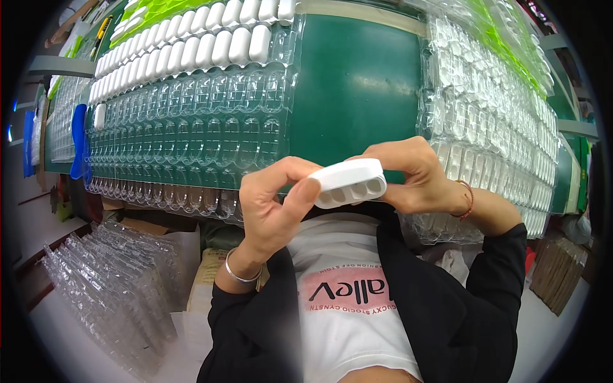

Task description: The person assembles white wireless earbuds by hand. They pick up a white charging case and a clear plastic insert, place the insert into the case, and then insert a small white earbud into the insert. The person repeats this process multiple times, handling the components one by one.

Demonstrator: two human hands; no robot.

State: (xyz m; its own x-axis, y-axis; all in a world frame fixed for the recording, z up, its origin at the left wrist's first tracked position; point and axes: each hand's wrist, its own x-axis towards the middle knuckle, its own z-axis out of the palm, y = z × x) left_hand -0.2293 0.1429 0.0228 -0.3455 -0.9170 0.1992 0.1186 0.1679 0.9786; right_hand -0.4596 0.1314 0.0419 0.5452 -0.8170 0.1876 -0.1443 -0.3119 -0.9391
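Observation:
Above the table's near edge, in front of my chest, I hold a white plastic case. It is long with rounded ends, and several grey-looking hollows show along its lower side. My left hand is closed on its left end, thumb in front and index finger behind. At the right end, my right hand grips with bent fingers, partly hidden behind the case. Beyond my left hand lies a clear moulded tray; white rounded pieces fill its far rows, and one more white piece lies at its left side.
Clear trays holding several pale pieces cover the right of the green table. Bright green sheets lie at the far side. A blue object sits at the left edge. Stacked clear trays stand at lower left, brown boards at lower right.

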